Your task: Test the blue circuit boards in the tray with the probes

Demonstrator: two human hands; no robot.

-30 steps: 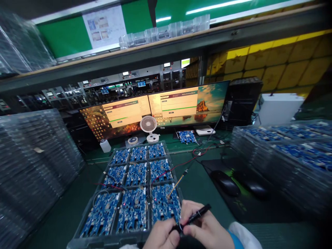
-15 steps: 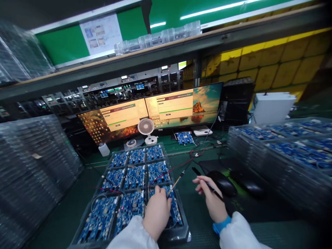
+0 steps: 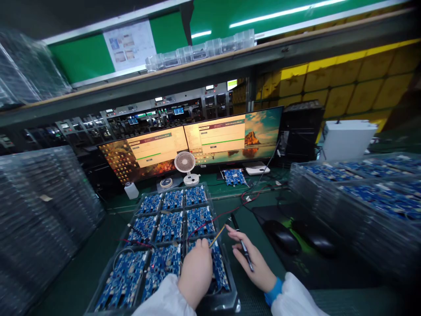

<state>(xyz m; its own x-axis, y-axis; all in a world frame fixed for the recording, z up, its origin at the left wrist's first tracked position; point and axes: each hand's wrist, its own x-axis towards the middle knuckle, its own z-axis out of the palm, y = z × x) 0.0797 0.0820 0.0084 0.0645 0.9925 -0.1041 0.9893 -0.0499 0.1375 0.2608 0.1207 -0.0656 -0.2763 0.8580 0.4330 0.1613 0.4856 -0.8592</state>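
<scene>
Board: the blue one sits in the tray's nearest row, right-hand slot, partly covered by a hand
Left hand: palm down over that board, fingers bunched and pointing down; their tips are hidden, so can't tell if they're pinching anything
Yellow wire: sticks up at a slant from by the left fingers, far end right near the right fingertips; can't tell if those touch it
Right hand: just off the tray's right edge, pen held loosely along the fingers, index and thumb tips apart
Tray: clear plastic, three by three slots, a blue board in each
Red wire: trails across the tray and off to the right
Mousepad: black, right of the right hand, two dark mice on it
Behind the tray: white fan, tape roll, two monitors lit up
</scene>
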